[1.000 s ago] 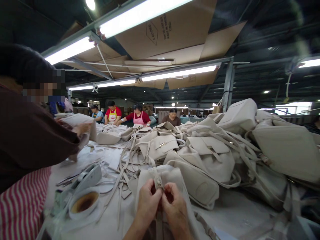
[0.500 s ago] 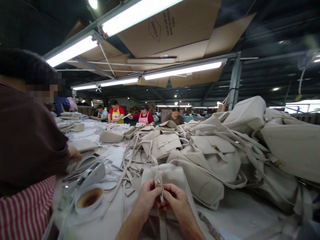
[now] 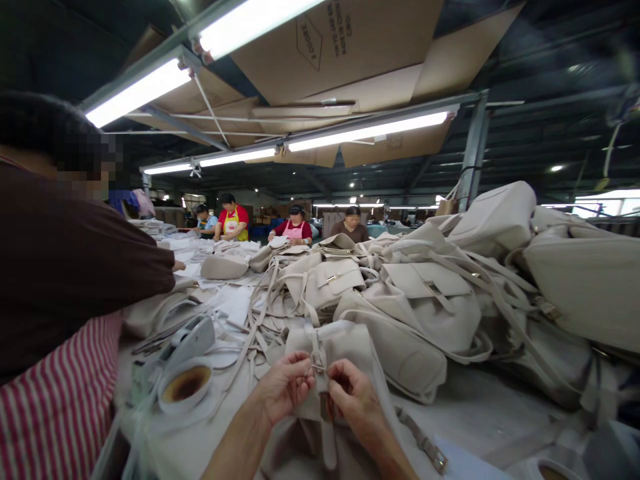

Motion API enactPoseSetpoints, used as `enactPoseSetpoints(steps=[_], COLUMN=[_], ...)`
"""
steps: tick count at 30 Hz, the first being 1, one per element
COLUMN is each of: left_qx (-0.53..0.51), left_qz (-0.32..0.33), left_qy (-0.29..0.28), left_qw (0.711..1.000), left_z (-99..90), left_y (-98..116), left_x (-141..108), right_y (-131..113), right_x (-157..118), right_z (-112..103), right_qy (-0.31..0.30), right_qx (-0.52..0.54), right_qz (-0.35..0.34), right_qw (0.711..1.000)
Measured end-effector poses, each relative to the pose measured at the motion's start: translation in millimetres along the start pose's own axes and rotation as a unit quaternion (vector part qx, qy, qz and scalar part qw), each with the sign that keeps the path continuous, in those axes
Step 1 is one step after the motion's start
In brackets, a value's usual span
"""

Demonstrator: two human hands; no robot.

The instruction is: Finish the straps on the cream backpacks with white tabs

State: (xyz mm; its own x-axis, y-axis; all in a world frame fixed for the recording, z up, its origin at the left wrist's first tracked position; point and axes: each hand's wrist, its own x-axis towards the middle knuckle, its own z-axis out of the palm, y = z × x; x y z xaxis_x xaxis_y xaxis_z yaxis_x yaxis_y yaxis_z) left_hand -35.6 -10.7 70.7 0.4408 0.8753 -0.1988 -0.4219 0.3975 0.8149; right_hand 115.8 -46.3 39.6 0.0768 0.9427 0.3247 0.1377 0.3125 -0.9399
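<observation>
A beige backpack (image 3: 350,339) lies before me on the table, with a narrow beige strap (image 3: 329,448) running down its middle. A small metal buckle (image 3: 317,361) sits on this strap near the top. My left hand (image 3: 286,388) pinches at the buckle's left edge, its fingers curled. On the other side, my right hand (image 3: 354,395) grips the strap just below the buckle between thumb and bent forefinger. The exact spot under the right fingertips is partly hidden. Beneath the hands, the strap's lower end hangs free over the bag.
Beige bags (image 3: 425,303) form a heap at the right. At the left stand a bowl of brown liquid (image 3: 187,385) and a tape dispenser (image 3: 193,343). A co-worker in a striped apron (image 3: 60,400) leans in from the left. A loose buckled strap (image 3: 423,440) lies right of my bag.
My left hand has shifted left off the strap's middle to the buckle's edge. The strap's end now lies down over the bag. The co-worker's arm at the left has reached farther forward.
</observation>
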Motion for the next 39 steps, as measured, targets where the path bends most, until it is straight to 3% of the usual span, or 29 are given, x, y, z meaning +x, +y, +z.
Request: enactPoseSetpoints(steps=[2,4,6,9,10,11,15,19,22,24,27,32,36,39], left_qx=[0.081,0.194,0.32,0.478,0.504,0.511,0.423,0.366,0.242,0.131,0.025,-0.003,-0.023,-0.039], left_qz=[0.072,0.174,0.283,0.391,0.4,0.399,0.357,0.34,0.228,0.144,0.113,0.128,0.135,0.105], left_qy=[0.015,0.026,0.059,0.121,0.128,0.125,0.108,0.129,0.06,0.006,0.002,0.046,0.026,0.023], left_qw=[0.994,0.965,0.902,0.777,0.755,0.751,0.826,0.857,0.941,0.981,0.993,0.991,0.99,0.993], left_z=[0.4,3.8,7.4,9.7,9.9,10.2,14.3,20.6,23.0,23.0,23.0,29.8,31.3,26.3], left_y=[1,-3,-9,-17,-18,-17,-4,6,-4,-15,-25,-24,-24,-28], left_x=[1,-1,-3,-4,-3,-1,7,11,11,11,16,30,23,12], right_y=[1,-1,-4,-6,-5,-5,-5,-7,-3,2,7,7,-10,-24], right_x=[-1,-1,-2,-6,-9,-11,-23,-34,-42,-49,-59,-64,-73,-87], right_z=[1,1,2,5,5,6,2,-1,-1,2,9,13,0,-23], right_qy=[-0.006,-0.006,-0.005,0.001,0.006,0.011,0.002,-0.039,-0.049,-0.033,0.013,0.069,0.07,0.084], right_qx=[0.009,0.007,-0.001,-0.018,-0.028,-0.041,-0.126,-0.169,-0.177,-0.2,-0.244,-0.289,-0.2,-0.166], right_qz=[0.014,0.011,0.0,-0.008,-0.009,-0.008,0.013,0.017,0.013,0.013,-0.01,-0.063,-0.092,-0.115], right_qw=[1.0,1.0,1.0,1.0,1.0,0.999,0.992,0.985,0.983,0.979,0.97,0.953,0.973,0.976])
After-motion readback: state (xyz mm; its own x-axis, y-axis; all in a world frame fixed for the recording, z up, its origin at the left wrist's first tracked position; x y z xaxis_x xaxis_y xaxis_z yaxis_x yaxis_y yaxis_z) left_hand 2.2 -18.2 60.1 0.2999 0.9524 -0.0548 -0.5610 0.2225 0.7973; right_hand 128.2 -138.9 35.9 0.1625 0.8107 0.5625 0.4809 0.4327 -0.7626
